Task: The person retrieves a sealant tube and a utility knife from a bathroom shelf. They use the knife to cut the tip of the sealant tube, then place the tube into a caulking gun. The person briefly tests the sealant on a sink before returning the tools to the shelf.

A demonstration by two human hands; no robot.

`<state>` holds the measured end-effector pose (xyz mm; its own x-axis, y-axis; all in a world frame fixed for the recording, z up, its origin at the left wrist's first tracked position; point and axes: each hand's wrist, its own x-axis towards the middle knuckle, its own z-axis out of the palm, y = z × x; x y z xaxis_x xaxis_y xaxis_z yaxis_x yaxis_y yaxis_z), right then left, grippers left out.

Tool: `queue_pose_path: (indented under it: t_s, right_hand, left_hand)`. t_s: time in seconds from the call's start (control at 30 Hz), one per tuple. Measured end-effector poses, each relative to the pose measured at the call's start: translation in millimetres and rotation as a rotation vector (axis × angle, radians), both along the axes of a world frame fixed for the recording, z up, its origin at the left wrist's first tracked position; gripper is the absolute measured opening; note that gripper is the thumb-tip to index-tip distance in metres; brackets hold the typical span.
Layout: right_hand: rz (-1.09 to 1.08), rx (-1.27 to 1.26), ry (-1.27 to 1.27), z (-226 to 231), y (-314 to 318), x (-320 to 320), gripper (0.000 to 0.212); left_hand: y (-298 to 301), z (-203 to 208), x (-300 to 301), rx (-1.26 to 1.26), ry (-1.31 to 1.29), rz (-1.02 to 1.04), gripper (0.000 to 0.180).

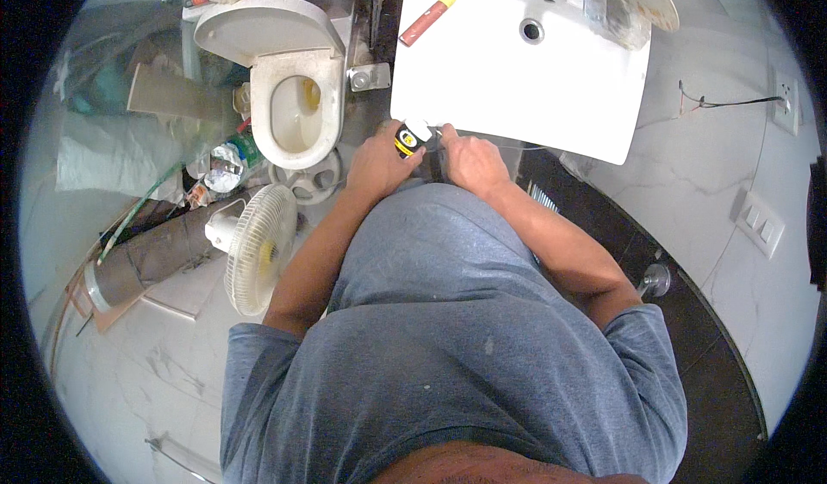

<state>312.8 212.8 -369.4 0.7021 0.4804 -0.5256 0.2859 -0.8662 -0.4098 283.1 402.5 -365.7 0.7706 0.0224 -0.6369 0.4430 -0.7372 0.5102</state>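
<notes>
Close in front of my body, at the near left corner of the white washbasin (517, 88), both my hands are together. Held in my left hand (379, 161) is a small black-and-yellow item with a white top (411, 139); its exact kind is unclear. My right hand (474, 161) is just beside it, fingers bent in and the index finger toward the white part. Something thin and small seems to be at those fingertips, too small to name. A tool with a red and yellow handle (426, 21) lies in the basin's far left part.
To the left stands a toilet (297, 109) with its lid raised. Nearer, a white fan (258, 250) sits by my left arm, beside a large grey pipe (146, 264) and clutter. On the right wall are a switch plate (760, 224) and a socket with loose wires (732, 102).
</notes>
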Motion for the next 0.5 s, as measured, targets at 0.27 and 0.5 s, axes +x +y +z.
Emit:
queue_pose_path:
  t_s: [0.27, 0.5]
  right_hand:
    - [-0.022, -0.040, 0.060, 5.4, 7.0, 3.2, 0.023]
    - [-0.032, -0.046, 0.052, 1.9, 8.9, 2.5, 0.023]
  left_hand:
    - [4.5, -9.9, -3.3, 0.033, -0.043, -0.070, 0.058]
    - [4.1, -16.9, -7.1, 0.033, -0.089, -0.057, 0.057]
